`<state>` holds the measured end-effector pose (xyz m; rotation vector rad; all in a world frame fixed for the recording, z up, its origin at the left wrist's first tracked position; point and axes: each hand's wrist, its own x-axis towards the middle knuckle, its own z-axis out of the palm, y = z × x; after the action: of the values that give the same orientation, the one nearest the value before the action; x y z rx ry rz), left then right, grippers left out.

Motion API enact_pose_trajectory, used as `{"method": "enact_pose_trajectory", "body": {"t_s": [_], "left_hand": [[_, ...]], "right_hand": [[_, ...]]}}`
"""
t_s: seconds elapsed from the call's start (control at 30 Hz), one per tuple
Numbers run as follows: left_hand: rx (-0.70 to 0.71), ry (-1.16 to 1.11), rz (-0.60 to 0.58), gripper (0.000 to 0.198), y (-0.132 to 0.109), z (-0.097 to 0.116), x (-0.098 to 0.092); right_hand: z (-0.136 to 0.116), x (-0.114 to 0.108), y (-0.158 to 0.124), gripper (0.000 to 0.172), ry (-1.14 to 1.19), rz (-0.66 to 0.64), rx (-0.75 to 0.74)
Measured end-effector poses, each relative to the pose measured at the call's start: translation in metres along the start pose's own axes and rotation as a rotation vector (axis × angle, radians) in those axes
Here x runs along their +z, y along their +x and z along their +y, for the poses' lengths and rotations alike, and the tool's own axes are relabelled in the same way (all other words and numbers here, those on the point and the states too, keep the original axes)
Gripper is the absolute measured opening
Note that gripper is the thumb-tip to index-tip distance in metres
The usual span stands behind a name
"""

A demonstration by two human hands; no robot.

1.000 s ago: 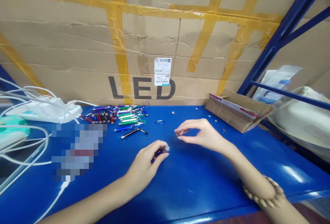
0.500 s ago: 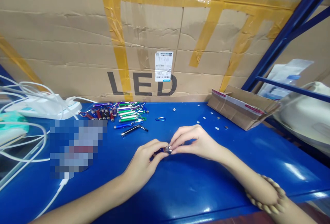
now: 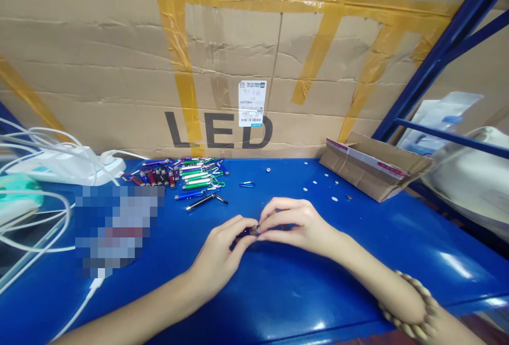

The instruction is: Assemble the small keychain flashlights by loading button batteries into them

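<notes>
My left hand [image 3: 222, 247] is closed around a dark blue mini flashlight [image 3: 245, 232] whose silver end sticks out towards the right. Fingertips of my right hand [image 3: 296, 223] pinch at that silver end; they partly cover it, so any small piece between them is hidden. Beyond my hands lies a loose blue carabiner clip [image 3: 247, 184]. A pile of mini flashlights [image 3: 199, 178] in green, blue, purple, red and black, several with clips, lies at the back left, and a black one [image 3: 201, 202] is nearest to my left hand.
Small silver round pieces [image 3: 268, 170] and white discs [image 3: 334, 198] are scattered on the blue table [image 3: 302, 292]. An open cardboard tray [image 3: 358, 173] stands at the back right. White cables and a power strip [image 3: 59, 164] occupy the left; a large carton [image 3: 222, 59] forms the back.
My right fingertips have shifted slightly left, closing over the flashlight's silver end. A small silver round piece seen at them before is now covered. My left hand has barely moved.
</notes>
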<state>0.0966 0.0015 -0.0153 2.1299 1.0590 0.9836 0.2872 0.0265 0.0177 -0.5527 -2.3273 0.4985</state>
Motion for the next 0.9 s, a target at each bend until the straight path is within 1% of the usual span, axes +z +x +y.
{"method": "enact_pose_trajectory", "body": {"t_s": [0.07, 0.13, 0.2, 0.27, 0.33, 0.37, 0.43, 0.47, 0.5, 0.57, 0.67, 0.73, 0.83, 0.9], "left_hand": [[-0.015, 0.01, 0.001, 0.014, 0.0, 0.0, 0.0], [-0.033, -0.002, 0.002, 0.013, 0.0, 0.001, 0.0], [-0.06, -0.017, 0.013, 0.013, 0.0, 0.003, 0.0], [-0.099, -0.02, 0.021, 0.012, 0.001, 0.005, 0.0], [-0.127, -0.025, 0.019, 0.013, 0.001, 0.008, 0.001], [-0.136, -0.029, 0.014, 0.013, 0.001, 0.009, 0.001], [-0.145, -0.04, 0.007, 0.013, 0.001, 0.01, 0.0], [-0.146, -0.046, 0.006, 0.013, 0.001, 0.01, 0.0], [-0.144, -0.054, 0.008, 0.014, 0.001, 0.009, 0.0], [-0.127, -0.076, 0.031, 0.015, 0.001, 0.009, 0.0], [-0.098, -0.11, 0.085, 0.017, -0.001, 0.008, -0.001], [-0.082, -0.131, 0.114, 0.017, -0.002, 0.009, -0.001], [-0.058, -0.157, 0.155, 0.017, -0.003, 0.011, -0.001], [-0.045, -0.163, 0.186, 0.017, -0.003, 0.012, -0.002]], "right_hand": [[-0.003, -0.001, 0.0, 0.017, -0.014, -0.054, 0.034], [-0.004, -0.005, 0.001, 0.019, -0.023, -0.066, 0.059], [0.0, -0.015, 0.002, 0.019, -0.07, 0.015, 0.11], [0.009, -0.031, -0.001, 0.017, -0.2, 0.16, 0.244], [0.022, -0.051, -0.008, 0.017, -0.42, 0.264, 0.479], [0.03, -0.062, -0.014, 0.017, -0.546, 0.267, 0.623], [0.046, -0.081, -0.027, 0.021, -0.752, 0.224, 0.976], [0.053, -0.089, -0.033, 0.023, -0.784, 0.164, 1.163], [0.06, -0.095, -0.04, 0.022, -0.781, 0.148, 1.252], [0.07, -0.105, -0.05, 0.017, -0.736, 0.117, 1.373], [0.079, -0.114, -0.06, 0.007, -0.639, 0.108, 1.468], [0.083, -0.116, -0.063, 0.01, -0.577, 0.117, 1.499], [0.086, -0.117, -0.064, 0.011, -0.5, 0.151, 1.493], [0.087, -0.114, -0.064, 0.006, -0.452, 0.178, 1.456]]}}
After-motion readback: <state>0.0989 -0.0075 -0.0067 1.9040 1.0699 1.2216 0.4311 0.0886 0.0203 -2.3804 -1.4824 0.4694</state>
